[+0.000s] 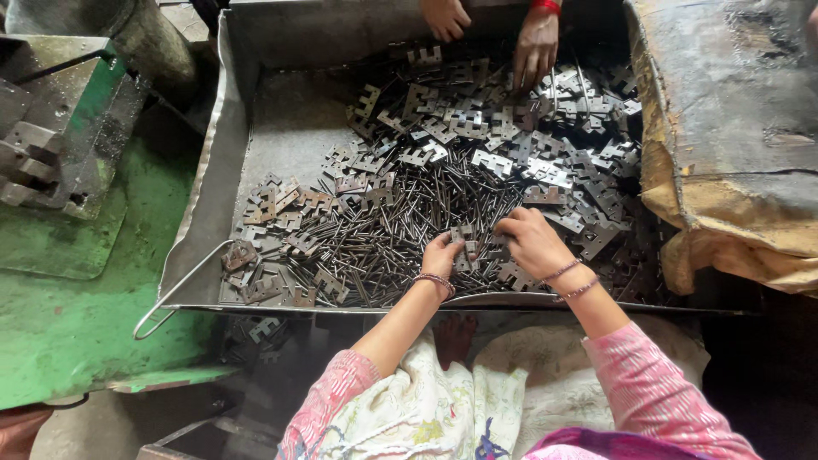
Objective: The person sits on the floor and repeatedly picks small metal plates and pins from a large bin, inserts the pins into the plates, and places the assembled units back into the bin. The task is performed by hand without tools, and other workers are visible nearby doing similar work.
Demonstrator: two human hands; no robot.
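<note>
A big grey metal tray [281,128] holds a heap of flat metal hinge plates [477,128] and a pile of thin metal pins [400,221]. My left hand [441,254] rests at the near edge of the pin pile, fingers closed around a small hinge plate [464,234]. My right hand [530,240] is beside it, fingers curled on the same plate and the pins under it. Both wrists wear bead bracelets. My pink sleeves show at the bottom.
Another person's two hands [535,47] reach into the tray's far side among the plates. A green machine [68,128] with a metal block stands at the left. Worn sacking [733,153] covers a surface at the right. The tray has a wire handle [162,302].
</note>
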